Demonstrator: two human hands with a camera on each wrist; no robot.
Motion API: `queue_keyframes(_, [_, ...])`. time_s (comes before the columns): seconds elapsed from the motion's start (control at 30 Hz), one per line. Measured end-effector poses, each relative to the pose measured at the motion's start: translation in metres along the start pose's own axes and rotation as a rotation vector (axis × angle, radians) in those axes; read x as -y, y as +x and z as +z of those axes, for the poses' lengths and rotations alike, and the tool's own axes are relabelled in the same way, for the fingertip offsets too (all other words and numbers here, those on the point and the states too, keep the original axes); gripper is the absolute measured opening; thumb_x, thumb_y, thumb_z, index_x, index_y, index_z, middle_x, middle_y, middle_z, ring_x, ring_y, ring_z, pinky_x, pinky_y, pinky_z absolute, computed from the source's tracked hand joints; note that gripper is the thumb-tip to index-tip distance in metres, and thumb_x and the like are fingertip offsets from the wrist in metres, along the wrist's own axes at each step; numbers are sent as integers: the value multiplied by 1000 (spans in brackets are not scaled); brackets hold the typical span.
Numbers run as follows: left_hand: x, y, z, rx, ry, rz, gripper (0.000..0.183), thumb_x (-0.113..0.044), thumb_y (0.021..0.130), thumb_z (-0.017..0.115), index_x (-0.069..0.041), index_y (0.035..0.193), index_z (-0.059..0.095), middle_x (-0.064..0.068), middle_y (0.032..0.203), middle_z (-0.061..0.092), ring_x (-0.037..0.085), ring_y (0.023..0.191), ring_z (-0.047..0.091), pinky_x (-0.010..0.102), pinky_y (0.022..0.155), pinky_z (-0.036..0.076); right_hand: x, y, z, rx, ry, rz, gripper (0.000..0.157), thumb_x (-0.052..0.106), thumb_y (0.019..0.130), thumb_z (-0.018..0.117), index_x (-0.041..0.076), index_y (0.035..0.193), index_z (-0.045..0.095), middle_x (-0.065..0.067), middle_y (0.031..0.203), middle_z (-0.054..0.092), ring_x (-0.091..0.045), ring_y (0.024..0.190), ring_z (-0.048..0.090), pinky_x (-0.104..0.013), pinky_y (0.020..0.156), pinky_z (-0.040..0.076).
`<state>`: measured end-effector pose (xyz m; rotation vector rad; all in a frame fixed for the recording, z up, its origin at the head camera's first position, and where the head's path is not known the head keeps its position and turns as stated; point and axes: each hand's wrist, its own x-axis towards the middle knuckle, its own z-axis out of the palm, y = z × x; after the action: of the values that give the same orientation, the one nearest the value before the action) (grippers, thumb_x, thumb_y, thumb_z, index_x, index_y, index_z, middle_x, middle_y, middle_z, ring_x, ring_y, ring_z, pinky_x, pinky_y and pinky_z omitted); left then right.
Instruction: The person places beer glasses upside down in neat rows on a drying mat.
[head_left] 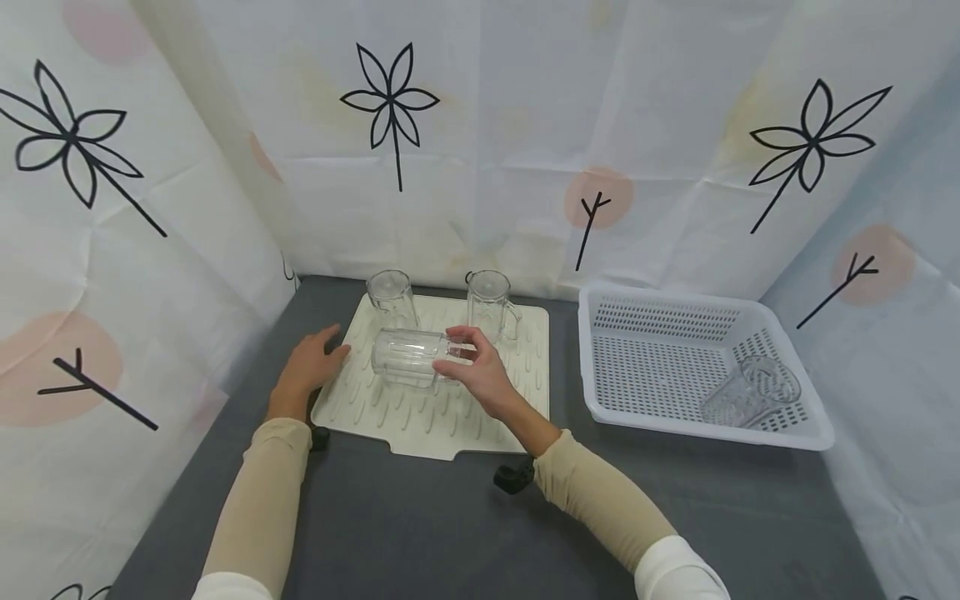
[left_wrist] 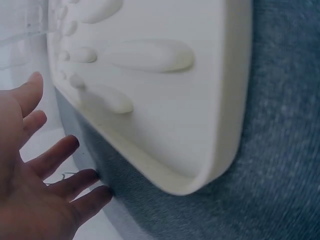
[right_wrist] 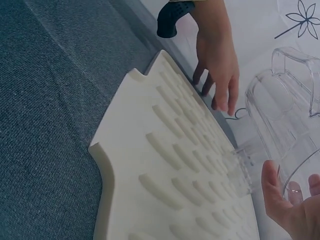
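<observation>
A clear glass mug [head_left: 408,358] is held on its side over the cream ridged drying mat [head_left: 420,425]. My right hand [head_left: 483,375] pinches it at its right end, thumb on the near side and fingers across the far side. In the right wrist view the mug [right_wrist: 272,117] shows its handle, and the right thumb and fingertips [right_wrist: 271,175] are at its lower end. At the mat's left edge is my left hand [head_left: 309,367], holding nothing, its fingers spread apart in the left wrist view. Two upright glass mugs, one left [head_left: 392,292] and one right [head_left: 489,300], stand along the mat's back.
A white perforated plastic basket [head_left: 648,421] sits to the right of the mat, with another glass mug [head_left: 750,392] tilted inside it. Dark grey cloth [head_left: 420,533] covers the table. Patterned white curtains [head_left: 487,108] hang behind and at both sides.
</observation>
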<state>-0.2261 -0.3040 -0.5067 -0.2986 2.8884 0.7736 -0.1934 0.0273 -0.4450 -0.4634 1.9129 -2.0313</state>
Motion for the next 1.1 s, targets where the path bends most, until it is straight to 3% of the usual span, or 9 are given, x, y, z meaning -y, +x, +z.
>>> queue_keyframes(0.17, [-4,-3,-9,-40,-46,36,69,-51,99,39,-16,155,18,28,156,19,50,142,17,68,110,20,-14,9,1,-2,29,8,58,5,86,68,2,138,41,-15,140,41,-33,125,45,-25,80,55])
queue_keyframes(0.33, [-11,-8,-20,-96,-115,78,74,-61,97,30,-16,154,19,26,157,20,50,142,17,69,110,19,-35,19,6,-5,80,49,59,8,86,69,8,139,43,-11,134,42,-22,121,50,-26,80,56])
queue_keyframes(0.63, [-39,-36,-31,-172,-127,146,76,-68,95,24,-13,145,40,19,146,42,43,131,41,63,101,36,-43,18,20,-1,101,41,55,8,86,69,12,135,47,-7,132,44,-17,114,52,-25,79,56])
queue_keyframes(0.87, [-59,-60,-28,-152,-194,238,67,-64,96,30,-18,143,43,13,145,45,38,131,44,62,100,39,-42,17,26,0,133,43,56,9,85,70,10,135,46,-6,134,44,-19,117,52,-27,81,56])
queue_keyframes(1.1, [-64,-69,-18,-97,-256,322,62,-58,98,36,-21,148,36,7,150,40,37,133,45,61,101,40,-41,16,31,7,130,48,55,10,86,70,13,136,46,-12,140,41,-37,131,43,-29,84,55])
